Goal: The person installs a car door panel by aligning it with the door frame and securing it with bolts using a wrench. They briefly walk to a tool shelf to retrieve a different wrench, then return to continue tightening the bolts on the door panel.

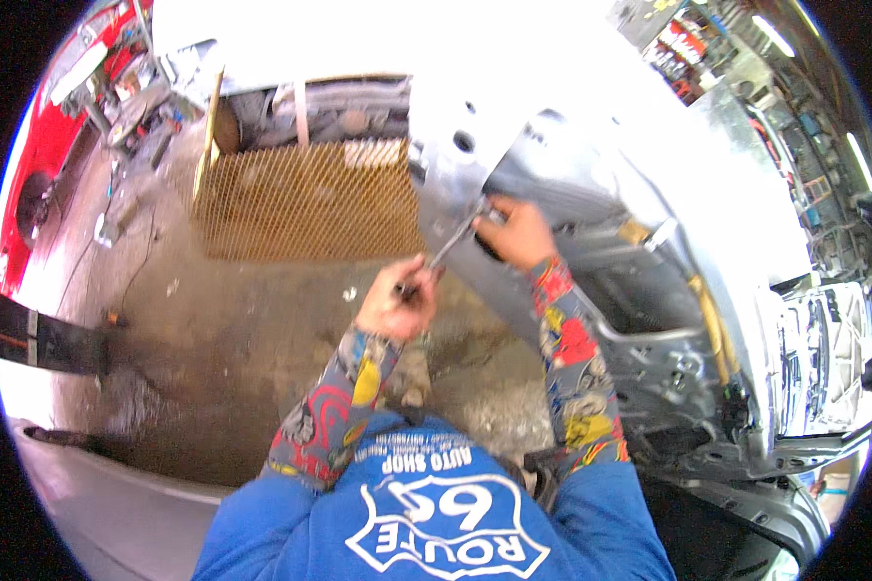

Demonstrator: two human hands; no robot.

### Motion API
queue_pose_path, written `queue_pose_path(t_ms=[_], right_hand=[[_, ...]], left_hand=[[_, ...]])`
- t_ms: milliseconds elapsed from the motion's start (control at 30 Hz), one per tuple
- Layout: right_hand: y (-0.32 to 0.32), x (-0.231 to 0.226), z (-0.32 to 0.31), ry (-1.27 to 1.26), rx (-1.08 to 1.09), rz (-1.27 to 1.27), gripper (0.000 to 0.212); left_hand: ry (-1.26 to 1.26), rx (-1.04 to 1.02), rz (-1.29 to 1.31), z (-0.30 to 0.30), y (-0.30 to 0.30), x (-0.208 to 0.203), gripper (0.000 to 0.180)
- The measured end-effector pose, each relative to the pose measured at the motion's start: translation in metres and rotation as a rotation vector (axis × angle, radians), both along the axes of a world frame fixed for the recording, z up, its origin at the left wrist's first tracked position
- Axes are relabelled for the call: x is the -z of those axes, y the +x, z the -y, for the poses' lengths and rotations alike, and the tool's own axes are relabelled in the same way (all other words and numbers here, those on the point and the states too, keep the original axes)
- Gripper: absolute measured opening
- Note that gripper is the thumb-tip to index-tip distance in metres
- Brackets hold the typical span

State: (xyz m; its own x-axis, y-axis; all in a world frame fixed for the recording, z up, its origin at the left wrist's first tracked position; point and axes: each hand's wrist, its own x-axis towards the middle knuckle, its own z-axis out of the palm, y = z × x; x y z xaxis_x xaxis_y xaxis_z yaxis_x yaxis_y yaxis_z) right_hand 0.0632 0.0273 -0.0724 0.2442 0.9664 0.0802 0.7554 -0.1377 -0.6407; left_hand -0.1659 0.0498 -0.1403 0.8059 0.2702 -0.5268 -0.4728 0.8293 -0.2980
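Our left grip (394, 302) wraps the tool (451, 249), probably stiff, best held by its near end; right grip (516, 235), we cannot tell.

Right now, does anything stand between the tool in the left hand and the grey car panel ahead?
Only the right hand, at the far end of the tool's metal shaft. Nothing visible blocks the shaft from the left hand up to there. Whether the tip touches the grey car panel, I can't tell.

Smooth metal tool shaft (451, 247), matt cloth shirt (436, 528)
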Motion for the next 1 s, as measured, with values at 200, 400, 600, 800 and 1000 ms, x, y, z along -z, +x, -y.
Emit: queue_pose_path(t_ms=[200,400,600,800,1000], right_hand=[[-0.009,-0.012,0.004,0.024,-0.009,0.06,0.044],[-0.011,-0.015,0.005,0.078,-0.015,0.068,0.051],[-0.01,-0.021,0.006,0.071,0.003,0.082,0.046],[-0.009,-0.012,0.0,0.065,0.034,0.364,0.042],[0.03,-0.022,0.024,0.293,-0.045,0.048,0.044]], left_hand=[[0.554,0.095,-0.121,0.017,-0.001,-0.036,0.034],[1.226,0.048,-0.815,0.029,0.008,-0.057,0.03],[0.164,-0.113,-0.175,0.009,0.0,-0.052,0.017],[0.323,-0.013,0.028,0.009,0.006,-0.044,0.012],[0.596,0.07,-0.101,0.065,-0.001,-0.042,0.032]])
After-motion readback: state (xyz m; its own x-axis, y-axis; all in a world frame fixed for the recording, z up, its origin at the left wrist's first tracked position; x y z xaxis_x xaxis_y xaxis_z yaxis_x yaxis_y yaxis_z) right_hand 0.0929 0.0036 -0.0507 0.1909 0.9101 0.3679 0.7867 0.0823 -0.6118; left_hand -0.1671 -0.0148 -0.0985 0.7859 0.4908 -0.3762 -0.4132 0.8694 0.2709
